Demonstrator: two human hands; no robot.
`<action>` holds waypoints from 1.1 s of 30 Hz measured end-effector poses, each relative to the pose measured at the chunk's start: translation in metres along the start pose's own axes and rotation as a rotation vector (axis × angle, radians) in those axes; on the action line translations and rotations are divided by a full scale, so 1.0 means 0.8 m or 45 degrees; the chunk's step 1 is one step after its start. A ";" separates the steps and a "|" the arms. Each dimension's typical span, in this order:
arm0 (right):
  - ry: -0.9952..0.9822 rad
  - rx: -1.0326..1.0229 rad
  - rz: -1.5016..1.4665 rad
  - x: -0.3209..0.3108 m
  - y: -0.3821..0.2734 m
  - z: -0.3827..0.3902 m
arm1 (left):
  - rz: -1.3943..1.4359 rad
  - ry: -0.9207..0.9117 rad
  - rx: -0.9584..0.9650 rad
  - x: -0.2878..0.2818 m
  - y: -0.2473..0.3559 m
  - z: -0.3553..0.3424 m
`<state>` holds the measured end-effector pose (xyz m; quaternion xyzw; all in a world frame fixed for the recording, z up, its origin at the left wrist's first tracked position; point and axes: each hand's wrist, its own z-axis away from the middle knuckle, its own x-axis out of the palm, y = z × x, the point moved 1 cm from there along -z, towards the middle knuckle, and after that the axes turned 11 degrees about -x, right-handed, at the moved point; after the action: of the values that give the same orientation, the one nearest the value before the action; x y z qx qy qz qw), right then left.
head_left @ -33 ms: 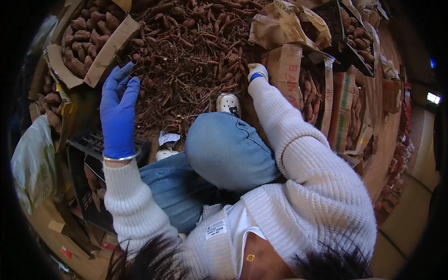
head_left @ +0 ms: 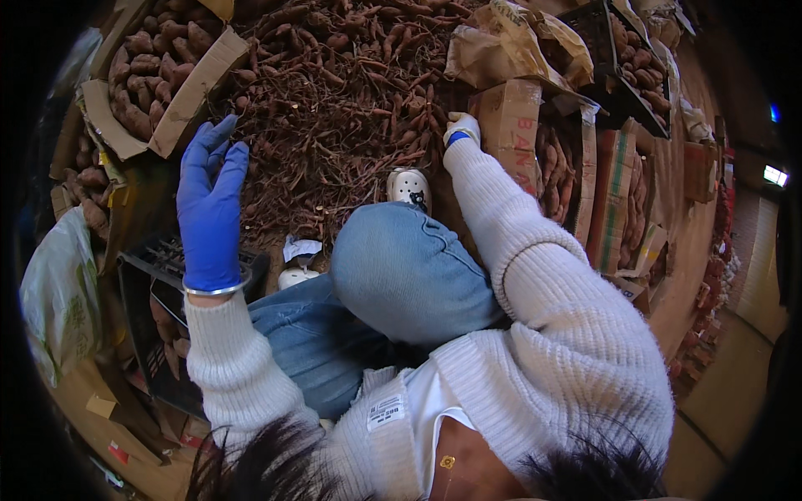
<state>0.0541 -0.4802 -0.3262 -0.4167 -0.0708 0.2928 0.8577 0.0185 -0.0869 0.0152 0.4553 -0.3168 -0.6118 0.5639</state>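
My left hand [head_left: 209, 204], in a blue glove, hovers with fingers apart at the left side of a large heap of sweet potatoes [head_left: 351, 108]. Nothing lies in its grasp. The heap is tangled with thin roots and stems. At the heap's right edge, my right hand [head_left: 461, 127] wears a pale glove with blue showing at the wrist. Its fingers are curled closed, and whatever they hold is hidden. Beside that hand stands a cardboard box [head_left: 510, 125] of sweet potatoes.
A cardboard box [head_left: 200, 88] full of sweet potatoes stands at far left. Below my left hand sits a black plastic crate [head_left: 138, 292], next to a plastic bag [head_left: 63, 284]. More boxes [head_left: 610, 200] line the right, with a black crate [head_left: 614, 75] behind. My white shoe [head_left: 408, 185] touches the heap's near side.
My left hand has shifted very slightly down and left, its fingers still apart. The right hand stays in place.
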 end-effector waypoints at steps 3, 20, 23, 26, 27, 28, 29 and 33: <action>-0.125 -0.438 1.280 -0.004 -0.008 0.014 | -0.049 0.006 0.096 0.000 -0.001 0.002; -0.508 -0.262 1.302 0.043 0.007 -0.039 | -0.116 0.007 0.049 0.015 0.005 0.006; -0.442 -0.281 1.239 0.023 0.020 -0.063 | -0.121 -0.031 0.074 0.020 0.009 0.000; -0.429 -0.380 1.267 0.039 0.017 -0.012 | -0.118 0.015 0.067 0.014 -0.002 -0.005; -0.387 -0.459 1.319 0.046 0.003 0.014 | -0.095 0.034 0.073 0.008 -0.010 -0.004; -0.320 -0.536 1.361 0.047 -0.009 0.024 | -0.114 0.034 0.090 0.006 -0.013 -0.007; -0.267 -0.602 1.359 0.047 -0.018 0.030 | -0.135 0.035 0.107 0.004 -0.015 -0.010; -0.586 -0.614 1.022 0.073 -0.100 0.124 | -0.281 0.061 0.209 -0.002 -0.016 -0.008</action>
<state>0.1011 -0.4191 -0.2092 -0.5217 -0.1578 0.6579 0.5198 0.0192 -0.0821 0.0016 0.5466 -0.3001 -0.6311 0.4614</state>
